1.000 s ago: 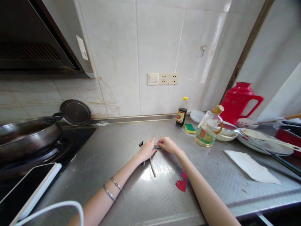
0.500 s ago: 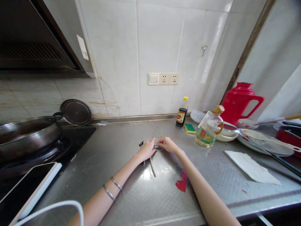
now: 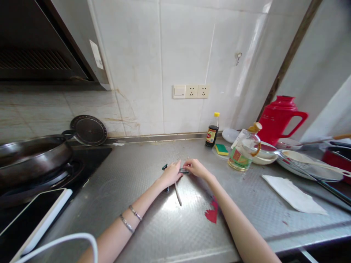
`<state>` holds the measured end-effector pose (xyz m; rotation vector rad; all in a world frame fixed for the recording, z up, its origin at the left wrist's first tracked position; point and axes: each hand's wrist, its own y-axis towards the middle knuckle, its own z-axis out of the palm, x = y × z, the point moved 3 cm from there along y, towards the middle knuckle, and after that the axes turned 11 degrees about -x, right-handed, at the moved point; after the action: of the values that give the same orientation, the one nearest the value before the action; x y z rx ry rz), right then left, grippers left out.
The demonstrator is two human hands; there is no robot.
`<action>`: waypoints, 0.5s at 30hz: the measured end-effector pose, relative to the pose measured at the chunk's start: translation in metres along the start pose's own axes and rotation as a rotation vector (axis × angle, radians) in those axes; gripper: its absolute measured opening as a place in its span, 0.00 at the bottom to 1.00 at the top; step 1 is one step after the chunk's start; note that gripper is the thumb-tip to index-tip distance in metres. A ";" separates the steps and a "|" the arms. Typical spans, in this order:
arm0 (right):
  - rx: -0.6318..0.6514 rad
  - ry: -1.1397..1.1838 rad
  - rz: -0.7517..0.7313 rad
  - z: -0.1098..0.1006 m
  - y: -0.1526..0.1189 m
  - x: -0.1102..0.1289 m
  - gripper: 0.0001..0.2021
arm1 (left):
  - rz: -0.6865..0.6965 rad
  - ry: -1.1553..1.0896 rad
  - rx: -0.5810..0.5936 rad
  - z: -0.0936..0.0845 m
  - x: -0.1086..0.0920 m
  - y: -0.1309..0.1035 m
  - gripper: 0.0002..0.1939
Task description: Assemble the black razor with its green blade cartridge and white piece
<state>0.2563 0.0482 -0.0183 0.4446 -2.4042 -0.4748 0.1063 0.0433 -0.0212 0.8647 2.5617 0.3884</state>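
Both hands meet near the middle of the steel counter (image 3: 153, 226). Under my left hand (image 3: 172, 174) lies a small dark green object (image 3: 165, 167), its end poking out at the left and more of it showing between the hands; the fingers are closed round it. My right hand (image 3: 193, 166) pinches its right end with thumb and fingertips. What the object is cannot be made out. A thin grey-brown strip (image 3: 178, 194) extends toward me from beneath my left hand. Red cut paper (image 3: 211, 213) rests beside my right forearm.
At left are a pan (image 3: 35, 157) on the stove and a phone (image 3: 35, 219) with a white cable. On the right stand a dark sauce bottle (image 3: 211, 135), a sponge (image 3: 221, 149), an oil jug (image 3: 241, 155), bowls, a red thermos (image 3: 278, 120) and a white napkin (image 3: 293, 193).
The dark green piece between my hands looks slightly more spread at its right end. Both hands stay in nearly the same place.
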 end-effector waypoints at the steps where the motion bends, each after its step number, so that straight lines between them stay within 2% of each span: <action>1: 0.000 -0.008 0.002 0.000 0.000 -0.001 0.09 | -0.002 0.002 0.001 -0.001 0.000 0.000 0.31; 15: 0.007 -0.143 0.016 -0.001 -0.002 0.003 0.09 | 0.004 0.011 0.009 -0.001 -0.001 0.000 0.31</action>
<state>0.2549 0.0449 -0.0172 0.4071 -2.5450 -0.5066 0.1066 0.0432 -0.0205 0.8739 2.5740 0.3836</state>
